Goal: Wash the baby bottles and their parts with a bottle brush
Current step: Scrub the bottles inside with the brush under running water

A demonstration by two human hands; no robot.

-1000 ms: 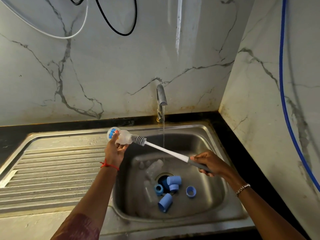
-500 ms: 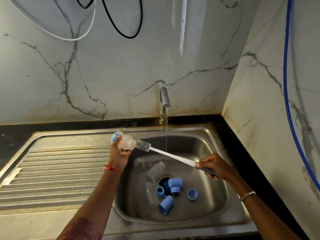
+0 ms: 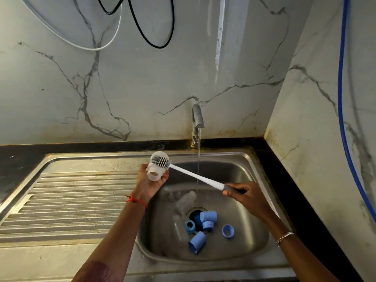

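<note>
My left hand [image 3: 150, 185] grips a clear baby bottle [image 3: 155, 171] above the sink's left edge, its open neck turned toward me. My right hand [image 3: 243, 195] holds the grey grip of a white bottle brush [image 3: 195, 176]. The bristle head [image 3: 160, 161] lies against the outside of the bottle, near its base. Down in the basin [image 3: 240, 247] lie several blue caps and rings [image 3: 207, 217] around the drain, and clear bottles [image 3: 186, 200] rest beside them, hard to make out.
The tap [image 3: 197, 123] at the back runs a thin stream of water into the basin. A ribbed steel drainboard [image 3: 67, 202] spreads to the left. A marble wall stands close on the right, with a blue hose [image 3: 341, 98] hanging along it.
The brush head came out of the bottle's mouth and now lies on its outside. My left hand turned the bottle so its neck faces me.
</note>
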